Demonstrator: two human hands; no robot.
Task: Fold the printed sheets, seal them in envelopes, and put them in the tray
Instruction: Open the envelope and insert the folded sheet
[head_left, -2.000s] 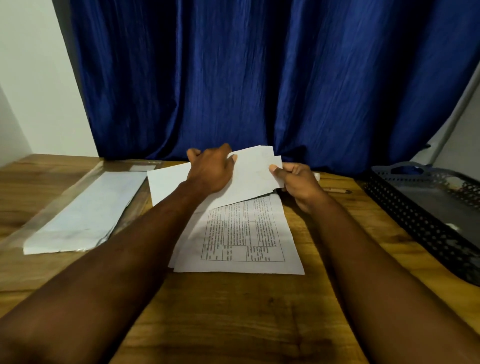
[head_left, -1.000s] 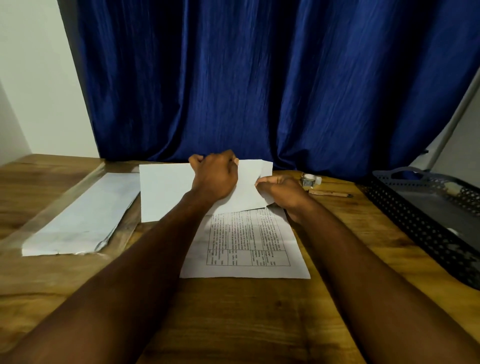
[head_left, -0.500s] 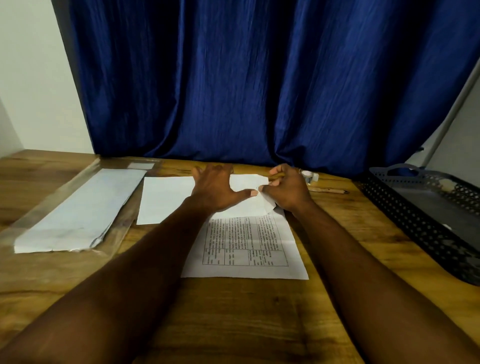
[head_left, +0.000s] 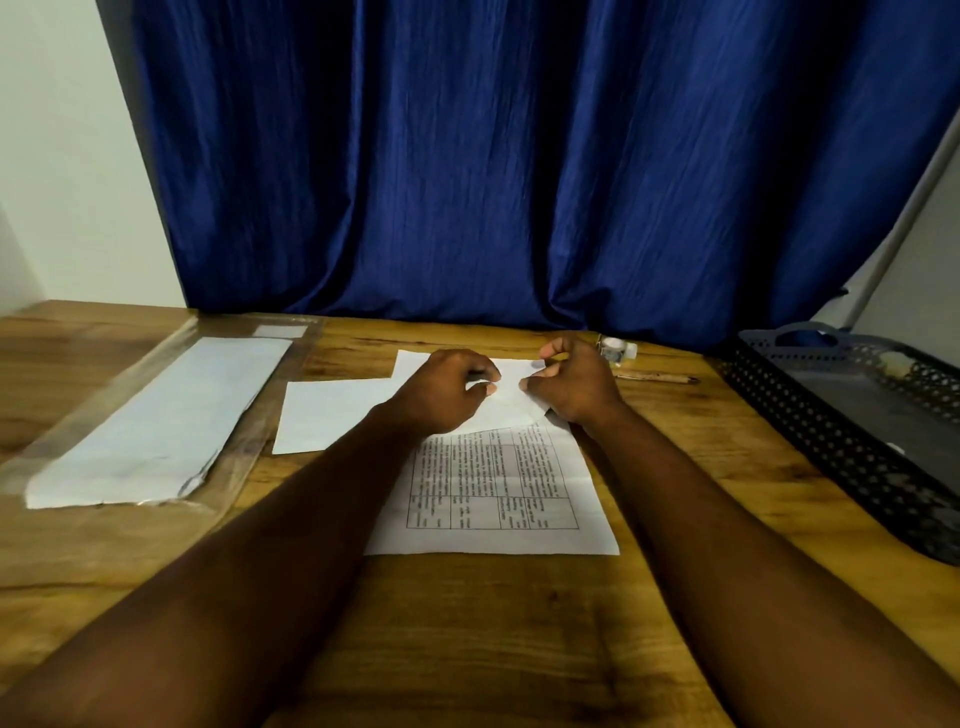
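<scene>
Folded sheet atop printed sheet

Bare desk lies open near the person, while the tray bounds the right and the plastic-wrapped envelope pack the left.

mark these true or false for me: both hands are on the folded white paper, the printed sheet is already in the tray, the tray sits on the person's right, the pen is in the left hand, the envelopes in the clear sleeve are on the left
1. Both hands are on the folded white paper. True: the left hand and right hand press on the folded white paper.
2. The printed sheet is in the tray. False: the printed sheet lies flat on the table.
3. The tray sits on the person's right. True: the tray is at the right edge.
4. The pen is in the left hand. False: the pen lies on the table beyond the right hand.
5. The envelopes are on the left. True: the envelopes lie in a clear sleeve.
</scene>
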